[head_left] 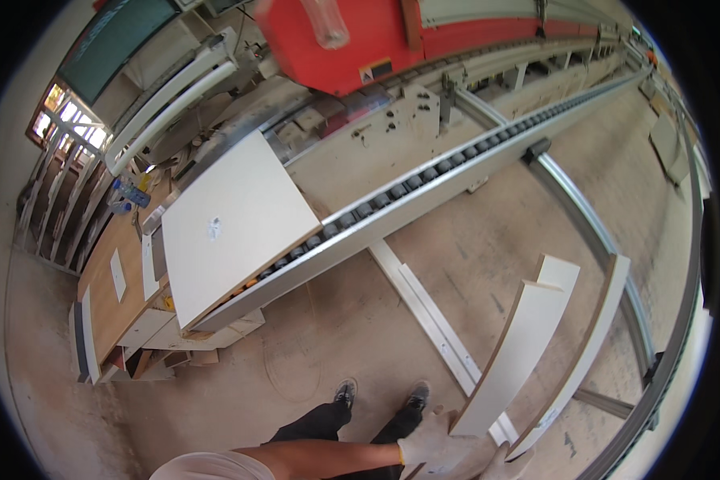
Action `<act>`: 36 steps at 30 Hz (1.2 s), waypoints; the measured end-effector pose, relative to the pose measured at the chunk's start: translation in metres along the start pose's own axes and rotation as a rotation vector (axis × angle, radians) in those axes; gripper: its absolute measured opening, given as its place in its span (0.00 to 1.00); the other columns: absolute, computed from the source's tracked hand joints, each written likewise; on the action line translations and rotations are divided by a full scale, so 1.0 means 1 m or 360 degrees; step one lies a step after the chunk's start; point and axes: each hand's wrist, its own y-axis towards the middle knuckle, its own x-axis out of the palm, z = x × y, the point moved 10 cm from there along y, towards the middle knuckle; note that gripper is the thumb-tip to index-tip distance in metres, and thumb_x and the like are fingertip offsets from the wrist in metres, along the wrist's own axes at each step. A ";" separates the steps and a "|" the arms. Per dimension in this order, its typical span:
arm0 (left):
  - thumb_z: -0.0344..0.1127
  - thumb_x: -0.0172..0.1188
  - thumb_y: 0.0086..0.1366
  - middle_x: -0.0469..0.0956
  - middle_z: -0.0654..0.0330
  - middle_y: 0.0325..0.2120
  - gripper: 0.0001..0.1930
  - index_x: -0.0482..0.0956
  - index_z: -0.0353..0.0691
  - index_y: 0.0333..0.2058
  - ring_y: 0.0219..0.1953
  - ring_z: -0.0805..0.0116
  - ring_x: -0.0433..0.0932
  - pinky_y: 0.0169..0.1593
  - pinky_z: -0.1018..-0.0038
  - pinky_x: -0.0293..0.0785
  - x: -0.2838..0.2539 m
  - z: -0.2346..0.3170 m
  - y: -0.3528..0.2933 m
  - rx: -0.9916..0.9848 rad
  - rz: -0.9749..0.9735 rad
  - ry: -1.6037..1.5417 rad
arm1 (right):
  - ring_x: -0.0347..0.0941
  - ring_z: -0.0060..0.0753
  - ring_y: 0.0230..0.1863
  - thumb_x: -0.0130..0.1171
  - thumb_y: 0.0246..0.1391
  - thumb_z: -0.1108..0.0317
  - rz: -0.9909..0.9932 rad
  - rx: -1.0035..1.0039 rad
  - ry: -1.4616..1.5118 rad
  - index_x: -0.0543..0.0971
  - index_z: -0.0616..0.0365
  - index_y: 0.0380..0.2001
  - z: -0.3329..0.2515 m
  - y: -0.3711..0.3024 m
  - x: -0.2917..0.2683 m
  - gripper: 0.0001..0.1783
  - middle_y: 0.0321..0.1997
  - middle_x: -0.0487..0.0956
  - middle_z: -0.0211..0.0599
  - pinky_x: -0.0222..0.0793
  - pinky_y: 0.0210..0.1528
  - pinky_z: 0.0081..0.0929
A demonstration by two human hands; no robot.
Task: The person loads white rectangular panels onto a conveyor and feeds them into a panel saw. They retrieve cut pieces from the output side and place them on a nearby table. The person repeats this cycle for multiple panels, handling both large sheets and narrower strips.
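The gloved left hand [434, 442] touches the near end of a wide board [514, 352], the right hand [502, 464] that of a narrow board [589, 352]; a white panel [236, 208] overlaps the roller rail [384, 222] at its near end.

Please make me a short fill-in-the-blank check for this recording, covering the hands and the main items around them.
1. The big machine housing at the top of the view is coloured ____.
2. The left hand wears a light-coloured ____.
3. The right hand is at the lower end of the narrow white board; in the picture, the large white panel lies to the ____ of that board.

Missing words: red; glove; left.
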 end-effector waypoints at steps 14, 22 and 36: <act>0.43 0.77 0.73 0.90 0.54 0.51 0.25 0.87 0.25 0.57 0.46 0.70 0.87 0.49 0.70 0.86 -0.292 0.093 -0.091 0.0700 0.1255 -0.1167 | 0.87 0.38 0.42 0.79 0.48 0.58 -0.1722 -0.0557 0.0586 0.80 0.68 0.59 -0.373 0.058 0.055 0.38 0.42 0.88 0.44 0.85 0.48 0.39; 0.45 0.77 0.74 0.90 0.53 0.49 0.27 0.87 0.24 0.56 0.45 0.69 0.88 0.48 0.69 0.86 -0.364 0.060 -0.080 0.0508 0.1378 -0.1408 | 0.84 0.65 0.60 0.89 0.39 0.43 -0.1492 -0.0841 -0.0082 0.71 0.70 0.63 -0.472 0.013 0.059 0.58 0.59 0.83 0.68 0.81 0.63 0.53; 0.60 0.62 0.79 0.90 0.51 0.38 0.31 0.89 0.29 0.50 0.43 0.64 0.87 0.51 0.63 0.80 -0.393 0.096 -0.037 0.0373 0.1235 -0.0914 | 0.81 0.67 0.62 0.84 0.46 0.59 -0.1561 -0.0683 -0.0275 0.70 0.62 0.69 -0.466 0.047 0.110 0.50 0.63 0.80 0.61 0.79 0.65 0.53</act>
